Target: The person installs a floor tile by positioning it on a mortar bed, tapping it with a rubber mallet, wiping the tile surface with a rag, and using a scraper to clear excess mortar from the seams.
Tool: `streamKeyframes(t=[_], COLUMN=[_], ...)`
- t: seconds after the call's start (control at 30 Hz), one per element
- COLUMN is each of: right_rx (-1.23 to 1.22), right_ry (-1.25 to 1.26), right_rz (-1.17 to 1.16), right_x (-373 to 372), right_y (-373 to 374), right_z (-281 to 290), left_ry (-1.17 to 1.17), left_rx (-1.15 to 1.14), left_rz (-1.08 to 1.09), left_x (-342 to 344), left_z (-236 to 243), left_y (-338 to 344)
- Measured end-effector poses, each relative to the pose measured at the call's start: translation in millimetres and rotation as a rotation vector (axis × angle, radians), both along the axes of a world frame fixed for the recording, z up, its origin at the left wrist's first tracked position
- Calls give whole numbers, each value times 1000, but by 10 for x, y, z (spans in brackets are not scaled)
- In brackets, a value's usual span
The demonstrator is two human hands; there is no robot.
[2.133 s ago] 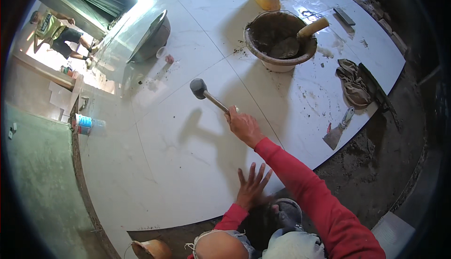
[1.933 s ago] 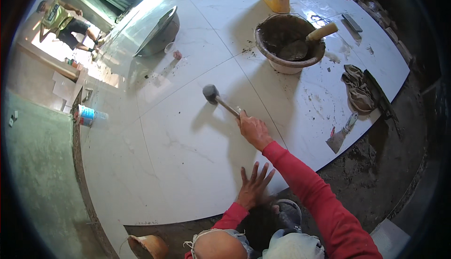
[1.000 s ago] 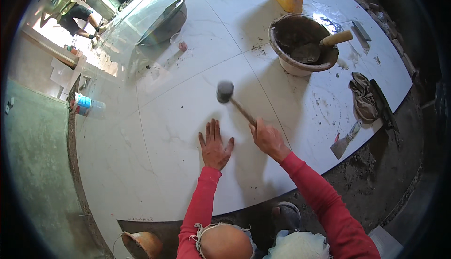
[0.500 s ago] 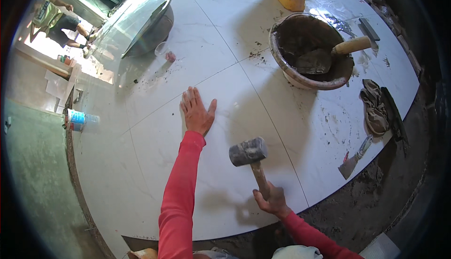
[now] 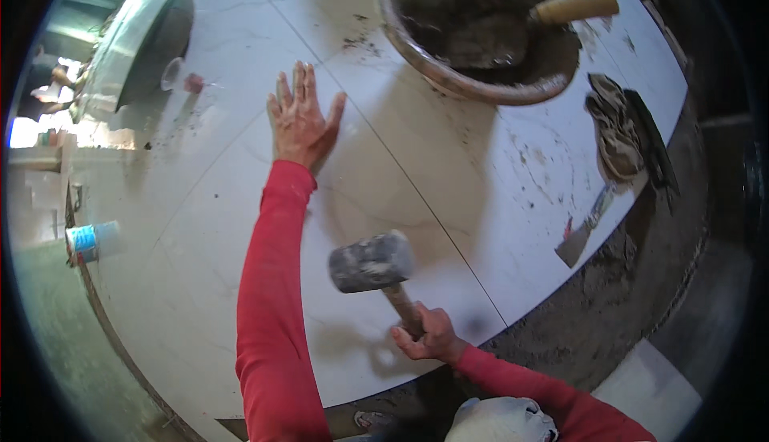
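Observation:
My left hand [image 5: 300,125] lies flat on a white marble-look tile [image 5: 448,274], fingers spread, close to where the tile joints cross. In my right hand [image 5: 428,335] is the wooden handle of a rubber mallet [image 5: 370,263] with a dark, worn, whitish-smeared head. The mallet's head is raised above the tile, right of my left forearm, and a shadow falls below it. Ahead to the right stands a bucket [image 5: 456,89] of dark wet mortar. A trowel [image 5: 573,8] rests in it, its wooden handle over the rim.
On the right lie dirty gloves [image 5: 617,129], a dark bar [image 5: 653,141] and a scraper [image 5: 575,242]. Rough mortar [image 5: 585,322] borders the tiles. At far left are a tilted basin [image 5: 156,41], a clear cup [image 5: 171,75] and a blue-white can [image 5: 82,239]. Another person [image 5: 44,89] is partly visible beyond.
My left hand has moved forward, nearer the joint crossing, still flat. My right hand keeps hold of the mallet, which has shifted left. The view has tipped down and closer; the yellow jug has left it.

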State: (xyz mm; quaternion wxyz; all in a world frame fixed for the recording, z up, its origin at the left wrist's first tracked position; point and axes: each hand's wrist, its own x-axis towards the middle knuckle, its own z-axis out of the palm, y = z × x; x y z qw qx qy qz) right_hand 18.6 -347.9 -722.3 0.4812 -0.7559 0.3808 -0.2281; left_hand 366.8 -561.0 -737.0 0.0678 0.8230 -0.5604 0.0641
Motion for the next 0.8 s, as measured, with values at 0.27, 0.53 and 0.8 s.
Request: streamKeyframes(t=[0.27, 0.53, 0.8], right_rx=[69, 275, 233], right_ry=[-247, -287, -445], right_rz=[-2, -191, 52], right_x=[66, -215, -117], right_y=[89, 88, 184], right_z=[93, 338, 1214], left_ry=[51, 166, 685], left_rx=[-133, -147, 61], left_rz=[-154, -244, -495], left_x=[-365, -1694, -3473], left_z=[-41, -60, 304], left_y=[-209, 704, 2010])
